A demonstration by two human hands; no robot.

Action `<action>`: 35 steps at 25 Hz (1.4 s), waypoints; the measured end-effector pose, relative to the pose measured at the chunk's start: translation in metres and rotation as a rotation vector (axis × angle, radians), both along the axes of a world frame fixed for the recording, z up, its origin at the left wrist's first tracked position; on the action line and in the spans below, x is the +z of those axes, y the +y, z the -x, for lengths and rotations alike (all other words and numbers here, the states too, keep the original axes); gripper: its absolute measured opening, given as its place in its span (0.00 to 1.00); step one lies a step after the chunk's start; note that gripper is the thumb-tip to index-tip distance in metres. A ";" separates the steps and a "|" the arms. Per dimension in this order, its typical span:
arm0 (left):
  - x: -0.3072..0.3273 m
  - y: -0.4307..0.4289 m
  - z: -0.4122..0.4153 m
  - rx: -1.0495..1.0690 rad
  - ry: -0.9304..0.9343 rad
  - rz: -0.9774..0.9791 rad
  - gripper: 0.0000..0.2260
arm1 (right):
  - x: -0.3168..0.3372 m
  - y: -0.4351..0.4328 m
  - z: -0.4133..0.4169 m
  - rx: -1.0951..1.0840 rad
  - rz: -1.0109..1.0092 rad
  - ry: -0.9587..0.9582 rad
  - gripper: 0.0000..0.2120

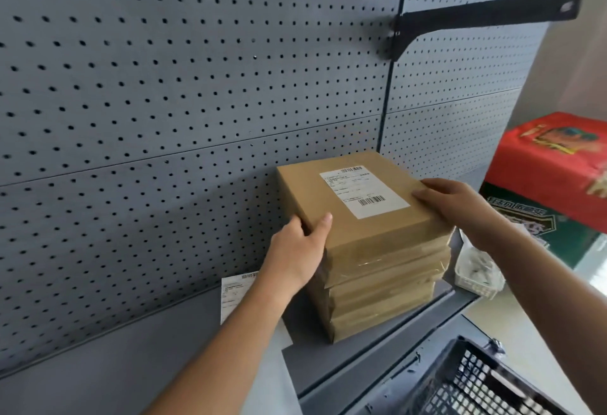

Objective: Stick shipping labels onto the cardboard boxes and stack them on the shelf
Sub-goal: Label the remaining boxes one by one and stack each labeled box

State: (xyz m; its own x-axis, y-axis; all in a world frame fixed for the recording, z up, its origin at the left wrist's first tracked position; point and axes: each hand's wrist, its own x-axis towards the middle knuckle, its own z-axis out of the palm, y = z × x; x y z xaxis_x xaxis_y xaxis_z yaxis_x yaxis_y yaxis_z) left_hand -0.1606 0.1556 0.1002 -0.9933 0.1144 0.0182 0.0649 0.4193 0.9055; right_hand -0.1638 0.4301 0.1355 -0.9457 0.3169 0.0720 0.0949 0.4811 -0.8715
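A flat brown cardboard box (358, 227) with a white shipping label (363, 192) on its top lies on a stack of several like boxes (377, 303) on the grey shelf (203, 349). My left hand (300, 252) grips the top box at its near left corner, thumb on top. My right hand (456, 202) holds its right edge, fingers flat on the lid. A loose sheet of labels (235, 293) lies on the shelf to the left, partly hidden by my left forearm.
A grey pegboard wall (164, 102) rises behind the stack, with a black shelf bracket (486, 17) jutting out above. A small white basket (476, 273) sits right of the stack. Red and green cartons (551, 184) stand far right; a black crate (486, 381) is below.
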 end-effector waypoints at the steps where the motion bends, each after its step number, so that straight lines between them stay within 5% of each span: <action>1: -0.004 0.004 0.003 0.010 -0.002 -0.001 0.24 | -0.002 0.003 0.003 -0.001 -0.005 0.002 0.05; 5: -0.011 0.012 0.008 0.036 0.041 0.010 0.28 | -0.002 0.012 0.012 -0.004 -0.043 -0.034 0.05; 9: -0.013 -0.001 0.006 0.063 0.081 0.083 0.37 | 0.004 0.008 0.011 -0.079 -0.313 -0.009 0.22; 16: -0.001 -0.095 -0.016 0.376 0.389 0.515 0.22 | 0.020 -0.086 0.001 0.047 -0.722 0.254 0.18; 35: -0.050 -0.486 -0.230 1.105 -0.032 0.828 0.22 | -0.072 -0.514 -0.045 0.862 -0.691 0.491 0.19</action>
State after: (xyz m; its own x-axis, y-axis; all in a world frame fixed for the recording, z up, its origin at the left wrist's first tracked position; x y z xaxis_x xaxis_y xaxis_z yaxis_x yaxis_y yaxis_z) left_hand 0.0695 -0.3308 0.0506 -0.5734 -0.7591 0.3081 -0.6663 0.6509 0.3638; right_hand -0.1191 -0.0840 0.0639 -0.6515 -0.6519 0.3881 -0.7558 0.6018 -0.2581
